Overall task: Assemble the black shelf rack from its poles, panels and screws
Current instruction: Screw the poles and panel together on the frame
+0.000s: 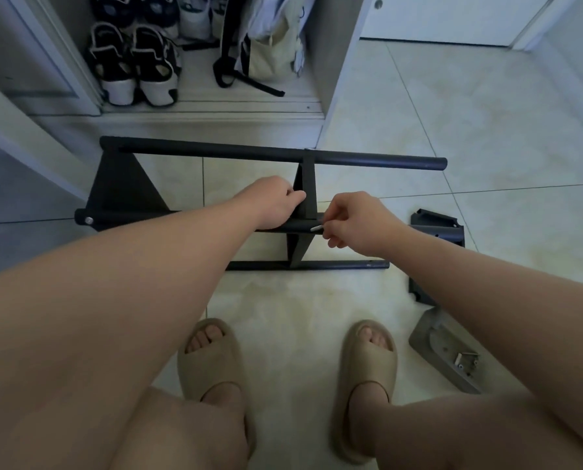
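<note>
Both forearms are bare to the edge of the picture, with no sleeve, watch or ring to be seen on the left hand [276, 201] or the right hand [359, 220]. The lower legs are bare too. Each foot wears a beige moulded slide sandal [212, 359] with a wide open toe, toes showing, the second sandal [368, 364] matching

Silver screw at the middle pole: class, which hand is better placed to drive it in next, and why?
Right. The right hand already pinches the silver screw at the middle pole, while the left hand is busy steadying the upright panel.
</note>
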Demonstrator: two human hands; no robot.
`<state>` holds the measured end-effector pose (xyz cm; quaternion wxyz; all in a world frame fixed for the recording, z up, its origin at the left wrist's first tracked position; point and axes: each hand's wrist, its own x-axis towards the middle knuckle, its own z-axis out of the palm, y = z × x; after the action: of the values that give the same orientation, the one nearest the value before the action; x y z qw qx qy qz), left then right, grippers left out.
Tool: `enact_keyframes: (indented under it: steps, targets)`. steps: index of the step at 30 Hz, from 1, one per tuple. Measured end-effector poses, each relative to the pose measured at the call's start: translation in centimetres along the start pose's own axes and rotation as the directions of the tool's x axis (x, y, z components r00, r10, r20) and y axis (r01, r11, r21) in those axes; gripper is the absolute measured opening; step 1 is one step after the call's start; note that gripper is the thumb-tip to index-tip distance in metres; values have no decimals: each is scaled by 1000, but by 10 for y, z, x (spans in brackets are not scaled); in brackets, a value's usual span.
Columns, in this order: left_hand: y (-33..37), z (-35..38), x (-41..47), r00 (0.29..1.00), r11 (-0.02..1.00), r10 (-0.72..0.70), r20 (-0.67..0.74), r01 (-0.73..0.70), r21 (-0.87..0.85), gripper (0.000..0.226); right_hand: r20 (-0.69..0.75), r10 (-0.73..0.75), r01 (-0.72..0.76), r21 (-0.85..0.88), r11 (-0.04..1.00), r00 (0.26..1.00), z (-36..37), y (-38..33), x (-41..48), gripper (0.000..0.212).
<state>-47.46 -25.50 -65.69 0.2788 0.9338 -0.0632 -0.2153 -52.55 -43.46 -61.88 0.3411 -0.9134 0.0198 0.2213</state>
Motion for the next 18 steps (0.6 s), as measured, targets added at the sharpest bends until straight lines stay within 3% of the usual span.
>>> enact_keyframes:
  steps: [7,10,13,18]
  targets:
    - [0,5,12,992,986,-62,114,78,-150,46,17,-74,76,-123,990,997,7,0,-4,20]
    - [4,6,14,973,961,-67,220,123,-248,50,32,-119,123,-210,970,992,11,-2,-4,11]
    - [7,7,13,941,968,-92,326,161,-192,48,46,-148,154,-241,958,988,14,-2,-5,10]
    - [12,5,12,926,970,-134,352,195,-143,50,38,-158,162,-243,956,987,16,-3,-8,10]
